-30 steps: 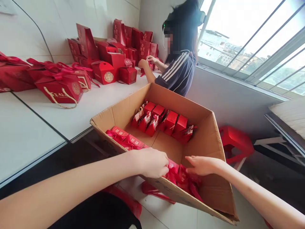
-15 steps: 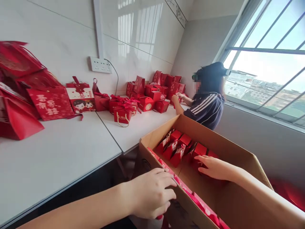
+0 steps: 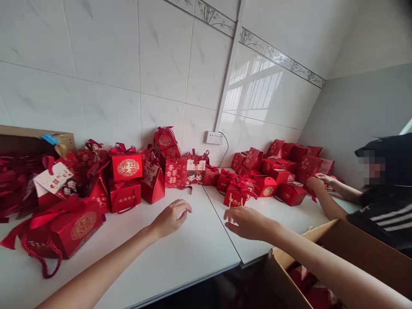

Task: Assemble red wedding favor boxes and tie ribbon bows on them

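Over the white table [image 3: 180, 253], my left hand [image 3: 172, 219] hovers with its fingers loosely bent and thumb apart, nothing in it. To its right is my right hand [image 3: 247, 223], also empty, fingers slightly curled and apart. Just beyond the right hand stands a small red gift box [image 3: 234, 198] with a ribbon bow and gold cord handle; whether the fingers touch it I cannot tell. Past my left hand are a tall pointed red gift box [image 3: 153, 182] and a box with two cartoon figures [image 3: 195, 172].
An open cardboard carton [image 3: 289, 274] with red boxes inside sits below my right forearm. More gift boxes crowd the left, including a large ribboned one [image 3: 72, 227]. Another carton [image 3: 64, 139] stands far left. At right, a co-worker [image 3: 383, 193] handles something red beside piled boxes [image 3: 289, 165].
The view has swung left. My right hand has come out of the carton, empty, and my left hand has left the carton's edge. Both are now over the table.
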Tool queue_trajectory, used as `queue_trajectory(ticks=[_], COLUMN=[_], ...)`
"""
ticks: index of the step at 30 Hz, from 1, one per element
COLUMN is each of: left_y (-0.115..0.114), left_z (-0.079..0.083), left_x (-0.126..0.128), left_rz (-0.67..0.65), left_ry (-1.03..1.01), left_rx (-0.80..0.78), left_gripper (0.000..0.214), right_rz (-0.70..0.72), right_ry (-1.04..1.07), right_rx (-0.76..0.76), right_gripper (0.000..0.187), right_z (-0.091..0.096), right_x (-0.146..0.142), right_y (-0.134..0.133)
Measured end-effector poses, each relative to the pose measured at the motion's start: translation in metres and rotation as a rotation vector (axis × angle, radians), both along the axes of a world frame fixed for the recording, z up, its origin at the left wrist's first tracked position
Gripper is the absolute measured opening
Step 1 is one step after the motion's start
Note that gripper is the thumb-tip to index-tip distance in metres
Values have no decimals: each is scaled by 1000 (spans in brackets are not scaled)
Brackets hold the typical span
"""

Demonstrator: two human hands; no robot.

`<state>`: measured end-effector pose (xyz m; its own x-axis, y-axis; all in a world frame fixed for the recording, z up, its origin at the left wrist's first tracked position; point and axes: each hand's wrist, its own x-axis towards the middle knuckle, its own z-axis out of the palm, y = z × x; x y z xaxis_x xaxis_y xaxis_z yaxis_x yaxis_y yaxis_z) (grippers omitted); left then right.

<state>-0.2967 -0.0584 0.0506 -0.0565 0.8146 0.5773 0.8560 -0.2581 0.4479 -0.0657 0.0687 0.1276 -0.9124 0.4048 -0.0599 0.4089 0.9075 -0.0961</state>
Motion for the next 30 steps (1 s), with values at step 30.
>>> queue_trajectory(ticks=[30], left_y=[-27], left_z=[-25], left_x=[-50], left_rz=[495], left_ry=[-243], left_rx=[628], left_gripper=[20], right_rz=[-58], right_ry=[1095], right_rx=[-457], right_gripper=[46], right_z=[-73], right_x=[-198], right_y=[-8])
